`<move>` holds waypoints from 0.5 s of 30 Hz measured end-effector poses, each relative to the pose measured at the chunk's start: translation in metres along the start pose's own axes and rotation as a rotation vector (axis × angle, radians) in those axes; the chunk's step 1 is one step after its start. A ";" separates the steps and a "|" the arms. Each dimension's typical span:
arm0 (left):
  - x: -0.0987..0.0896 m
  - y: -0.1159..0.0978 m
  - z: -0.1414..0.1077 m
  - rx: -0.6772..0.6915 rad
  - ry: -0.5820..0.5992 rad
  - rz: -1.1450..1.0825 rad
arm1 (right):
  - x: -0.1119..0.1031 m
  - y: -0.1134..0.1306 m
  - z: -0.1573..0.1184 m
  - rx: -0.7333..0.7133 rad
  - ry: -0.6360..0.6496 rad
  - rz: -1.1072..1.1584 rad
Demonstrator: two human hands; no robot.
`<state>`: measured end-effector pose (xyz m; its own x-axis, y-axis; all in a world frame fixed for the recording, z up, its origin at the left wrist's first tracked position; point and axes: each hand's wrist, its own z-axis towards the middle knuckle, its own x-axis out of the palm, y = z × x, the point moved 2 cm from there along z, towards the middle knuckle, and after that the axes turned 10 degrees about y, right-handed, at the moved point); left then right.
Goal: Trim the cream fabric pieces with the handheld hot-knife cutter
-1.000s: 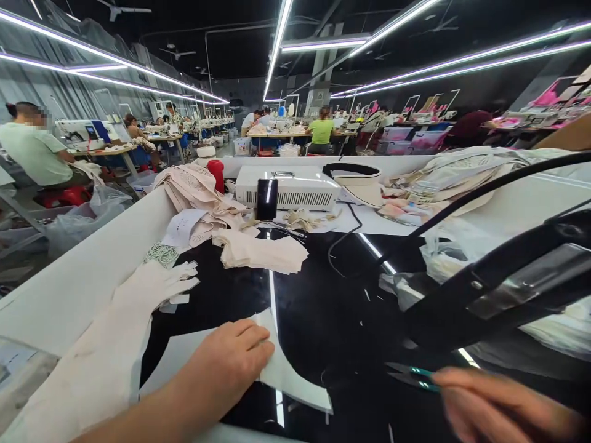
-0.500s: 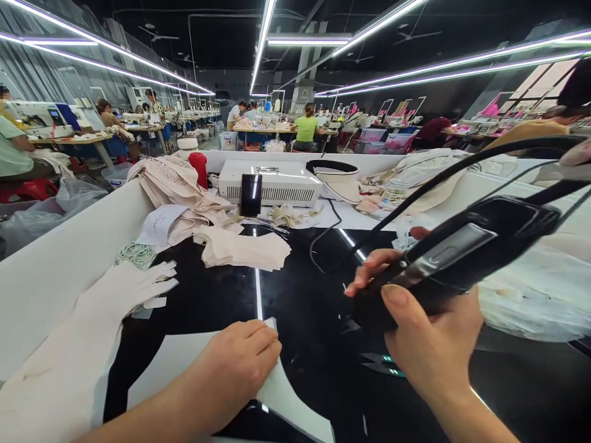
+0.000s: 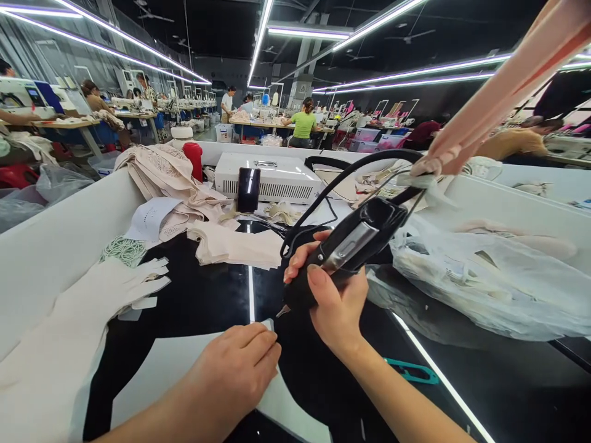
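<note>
My right hand (image 3: 339, 301) is wrapped round a black handheld tool (image 3: 355, 243) with a silver plate on its side. A pointed tip sticks out at the tool's lower end, just above the black tabletop and close to my left hand (image 3: 244, 363). The fingers of my left hand are pressed together on the upper tip of a white curved sheet (image 3: 157, 375), which lies on the black surface. A black cable arcs from the tool, beside a pink cloth strip (image 3: 503, 98) hanging from above. Teal-handled snips (image 3: 413, 371) lie partly behind my right forearm.
Pale fabric pieces (image 3: 60, 332) lie at the left, with a fabric stack (image 3: 235, 246) farther back. A phone (image 3: 248, 189) leans against a white box (image 3: 272, 178). Plastic-wrapped material (image 3: 480, 283) is at the right. White walls (image 3: 60, 246) edge the table; people sit beyond.
My right hand has moved left with the black tool, bringing its tip near my left hand. The pink strip has come into view, and the camera view has shifted slightly.
</note>
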<state>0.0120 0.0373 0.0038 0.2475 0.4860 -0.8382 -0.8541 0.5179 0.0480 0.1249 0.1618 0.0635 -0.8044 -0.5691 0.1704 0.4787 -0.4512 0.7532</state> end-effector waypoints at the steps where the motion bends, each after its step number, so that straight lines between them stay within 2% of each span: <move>1: 0.001 0.000 0.000 -0.004 -0.012 -0.001 | 0.001 -0.002 0.000 -0.003 0.001 0.016; 15: 0.010 0.002 -0.012 -0.012 0.056 -0.020 | 0.006 -0.003 -0.002 0.023 0.023 0.164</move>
<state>0.0070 0.0350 -0.0107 0.2387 0.4351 -0.8682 -0.8547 0.5185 0.0249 0.1193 0.1584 0.0605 -0.7081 -0.6492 0.2777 0.5944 -0.3358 0.7307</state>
